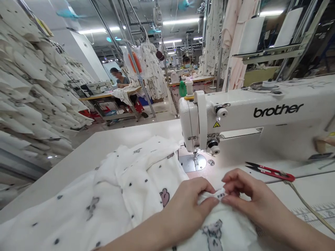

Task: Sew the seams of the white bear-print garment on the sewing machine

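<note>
White printed fabric [110, 191] with dark dots and small animal figures spreads over the table, left and in front of the sewing machine [235, 108]. My left hand [192, 200] pinches an edge of it between thumb and forefinger. Close beside it, my right hand [244, 195] has its fingers curled in a pinch on the same edge. Between the fingertips shows a small white piece with dark marks [220, 194], perhaps a label or a fold; I cannot tell which. Both hands are just in front of the needle and presser foot [195, 158], apart from them.
Red-handled thread snips [272, 171] lie right of my right hand, a cord tied to them. A printed ruler scale [311, 212] runs along the table's right front. White thread cones [251, 35] stand above the machine. Printed garments [34, 76] hang at left. Two people sit farther back.
</note>
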The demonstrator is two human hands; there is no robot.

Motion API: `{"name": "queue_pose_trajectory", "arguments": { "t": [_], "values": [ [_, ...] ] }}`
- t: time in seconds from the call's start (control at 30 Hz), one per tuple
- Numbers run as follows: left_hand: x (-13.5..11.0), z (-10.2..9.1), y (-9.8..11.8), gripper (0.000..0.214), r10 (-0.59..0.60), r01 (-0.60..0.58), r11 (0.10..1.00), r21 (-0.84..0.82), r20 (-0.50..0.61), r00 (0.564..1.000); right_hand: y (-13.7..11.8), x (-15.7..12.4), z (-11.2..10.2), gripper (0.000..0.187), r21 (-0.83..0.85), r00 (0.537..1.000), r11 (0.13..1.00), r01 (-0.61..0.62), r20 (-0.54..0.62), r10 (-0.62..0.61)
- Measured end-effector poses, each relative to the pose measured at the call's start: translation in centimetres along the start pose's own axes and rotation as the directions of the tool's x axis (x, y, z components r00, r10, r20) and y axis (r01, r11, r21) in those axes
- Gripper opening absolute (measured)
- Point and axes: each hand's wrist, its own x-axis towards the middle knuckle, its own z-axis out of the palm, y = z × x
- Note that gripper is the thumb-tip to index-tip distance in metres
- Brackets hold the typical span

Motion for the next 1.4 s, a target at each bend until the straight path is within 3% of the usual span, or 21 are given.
{"name": "queue_pose_trajectory", "arguments": {
  "t": [0.07, 0.23, 0.6, 0.77, 0.87, 0.93, 1.03, 1.1, 1.23, 1.4],
  "values": [
    [0.1, 0.1, 0.0, 0.009, 0.009, -0.009, 1.000, 0.018, -0.003, 1.000, -0.2, 0.4, -0.3, 0.025, 0.028, 0.995, 0.998, -0.051, 0.089, 0.049],
    [0.1, 0.1, -0.2, 0.012, -0.025, 0.024, 0.999, 0.038, 0.022, 0.999, -0.9, 1.4, -1.4, 0.019, 0.021, 0.942, 0.985, -0.171, 0.295, 0.158],
    [-0.3, -0.2, -1.0, 0.012, -0.070, 0.072, 0.997, -0.035, 0.041, 0.997, -1.7, 3.1, -1.7, 0.017, 0.064, 0.817, 0.923, -0.378, 0.492, 0.300],
    [-0.9, -1.0, -1.5, 0.016, -0.131, 0.157, 0.963, -0.220, 0.126, 0.983, -1.5, 3.3, -0.6, 0.016, 0.169, 0.811, 0.897, -0.409, 0.518, 0.272],
    [-0.9, -1.2, -2.0, 0.015, -0.170, 0.199, 0.952, -0.233, 0.136, 0.976, -1.1, 3.7, 0.8, 0.015, 0.092, 0.827, 0.936, -0.341, 0.502, 0.252],
    [-0.4, -1.0, -2.6, 0.011, -0.175, 0.178, 0.979, -0.102, 0.038, 0.984, -0.8, 4.4, 1.6, 0.011, -0.099, 0.874, 0.966, -0.238, 0.412, 0.257],
    [1.1, -0.5, -3.6, 0.010, -0.035, 0.066, 0.979, 0.194, -0.157, 0.987, -0.3, 5.8, 2.3, 0.003, -0.324, 0.955, 0.942, -0.083, 0.243, 0.168],
    [2.1, -0.3, -4.1, 0.009, 0.062, 0.001, 0.956, 0.293, -0.204, 0.977, -0.1, 6.7, 2.3, 0.003, -0.397, 0.976, 0.918, -0.006, 0.197, 0.092],
    [3.3, -0.5, -4.5, 0.008, 0.125, -0.055, 0.946, 0.319, -0.203, 0.971, 0.2, 8.1, 1.6, 0.007, -0.462, 0.970, 0.881, 0.104, 0.242, 0.013],
    [3.4, -0.9, -4.4, 0.008, 0.126, -0.066, 0.946, 0.317, -0.171, 0.977, 0.3, 8.4, 1.4, 0.009, -0.460, 0.958, 0.875, 0.151, 0.285, -0.016]
  ]
}}
